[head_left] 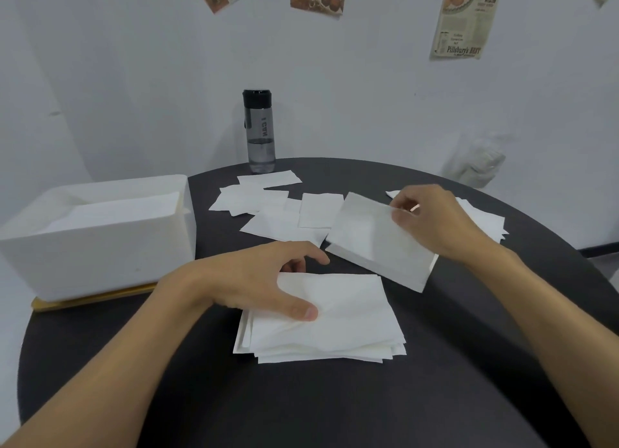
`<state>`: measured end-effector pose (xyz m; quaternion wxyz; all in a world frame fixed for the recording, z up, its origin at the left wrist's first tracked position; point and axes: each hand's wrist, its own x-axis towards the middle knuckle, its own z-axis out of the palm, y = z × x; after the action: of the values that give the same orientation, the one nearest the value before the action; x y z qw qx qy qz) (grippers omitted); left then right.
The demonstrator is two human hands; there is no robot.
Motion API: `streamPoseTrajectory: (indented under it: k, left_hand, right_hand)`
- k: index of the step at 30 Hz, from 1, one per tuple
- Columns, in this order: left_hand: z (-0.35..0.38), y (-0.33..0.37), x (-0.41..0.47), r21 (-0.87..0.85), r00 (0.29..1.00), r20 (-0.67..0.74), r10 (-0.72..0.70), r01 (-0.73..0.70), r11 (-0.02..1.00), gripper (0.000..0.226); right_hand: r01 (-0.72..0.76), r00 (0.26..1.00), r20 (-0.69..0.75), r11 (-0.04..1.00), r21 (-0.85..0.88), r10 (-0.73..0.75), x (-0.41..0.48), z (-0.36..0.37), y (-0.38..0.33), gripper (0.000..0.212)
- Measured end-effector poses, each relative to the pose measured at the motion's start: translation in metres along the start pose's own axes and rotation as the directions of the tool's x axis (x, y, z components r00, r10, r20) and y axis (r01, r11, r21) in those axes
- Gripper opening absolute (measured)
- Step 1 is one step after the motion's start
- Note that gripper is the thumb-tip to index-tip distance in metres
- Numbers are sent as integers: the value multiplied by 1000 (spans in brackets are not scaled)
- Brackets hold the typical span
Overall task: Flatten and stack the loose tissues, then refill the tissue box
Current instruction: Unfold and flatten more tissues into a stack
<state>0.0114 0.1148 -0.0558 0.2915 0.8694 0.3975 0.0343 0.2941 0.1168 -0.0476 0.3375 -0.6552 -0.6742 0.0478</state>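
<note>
L hand (254, 280) sits on the stack of tissues (335, 330), near-centre of the round dark tabletop (335, 407). Thumb lies across the stack's top sheet. The other fingers curl at its far edge w/ the index stretched out to the right; can't tell if any reach under. Top sheet is creased, and lower sheets poke out unevenly at the near & left sides.

R hand (432, 220) is up off the tabletop, just right of centre. Thumb & fingertips pinch the far corner of a single tissue (375, 243). It hangs tilted, near edge lower, apart from the stack.

Loose tissues (268, 210) lie flat & overlapping btwn the centre and the far edge. A small pile of tissues (482, 220) sits toward the right edge, partly hidden behind the R hand.

Tissue box (100, 246): white, top open, at the left edge, w/ white sheets inside. A yellow board (93, 297) shows under its near side.

Water bottle (259, 136) stands upright at the far edge, dark cap, some water in the bottom. Paper clippings (465, 19) are stuck on the white wall behind.
</note>
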Motion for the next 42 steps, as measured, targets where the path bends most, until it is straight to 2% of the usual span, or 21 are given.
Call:
streamPoseTrajectory:
  k: [2, 4, 6, 7, 9, 12, 15, 17, 25, 28, 29, 30, 33, 34, 37, 39, 42]
  left_hand:
    - [1, -3, 1, -27, 998, -52, 18, -20, 999, 60]
    - [1, -5, 5, -113, 976, -216, 33, -58, 992, 55]
    - [2, -4, 10, -231, 896, -444, 10, -126, 965, 58]
    - [3, -2, 12, -237, 836, -549, 9, -166, 957, 62]
    - [5, 2, 12, -108, 707, -703, 76, -213, 971, 71]
    - [7, 8, 10, 143, 556, -792, 251, -229, 963, 69]
    - [7, 11, 12, 240, 454, -829, 326, -237, 941, 50]
    - [6, 11, 12, 262, 422, -835, 354, -262, 929, 33]
    - [5, 12, 12, 316, 418, -818, 396, -248, 916, 8]
    - [3, 14, 10, 283, 403, -833, 379, -278, 918, 7]
    - [2, 15, 9, 266, 391, -845, 365, -284, 921, 8]
    - [1, 17, 7, 246, 382, -857, 345, -285, 927, 7]
    - [0, 22, 2, 144, 377, -888, 263, -316, 938, 10]
    - [-1, 23, 0, 105, 376, -896, 237, -338, 935, 12]
    - [-3, 30, -3, -1, 358, -919, 164, -419, 908, 15]
    - [-7, 34, -5, -94, 396, -911, 111, -462, 882, 17]
    - [-13, 34, -10, -284, 574, -818, 42, -467, 837, 15]
  right_hand:
    - [-23, 998, -59, 992, 123, 31, 0, -5, -3, 11]
    - [-63, 996, -44, 937, 344, 83, -1, -10, -6, 10]
    - [-117, 993, 37, 833, 540, 115, -3, -15, -12, 8]
    - [-144, 990, 82, 783, 605, 118, -5, -17, -14, 8]
    - [-193, 980, 163, 704, 683, 110, -7, -17, -18, 9]
    - [-261, 960, 265, 609, 749, 86, -9, -15, -24, 12]
    - [-312, 936, 347, 576, 755, 52, -12, -14, -30, 14]
    - [-334, 923, 382, 578, 745, 42, -14, -13, -32, 15]
    - [-385, 892, 451, 590, 710, 39, -16, -10, -34, 18]
    - [-211, 959, 279, 776, 595, 47, -17, -7, -35, 14]
    - [-163, 973, 230, 800, 578, 32, -17, -9, -36, 17]
    - [-130, 977, 211, 775, 618, -4, -17, -11, -38, 24]
    - [-141, 956, 267, 603, 785, -125, -20, -25, -42, 47]
    - [-134, 941, 289, 589, 797, -177, -21, -28, -43, 44]
    - [-79, 926, 304, 674, 735, -223, -24, -27, -46, 30]
    - [-82, 938, 289, 690, 719, -190, -25, -24, -47, 22]
    - [-136, 922, 354, 723, 677, -158, -24, -22, -46, 14]
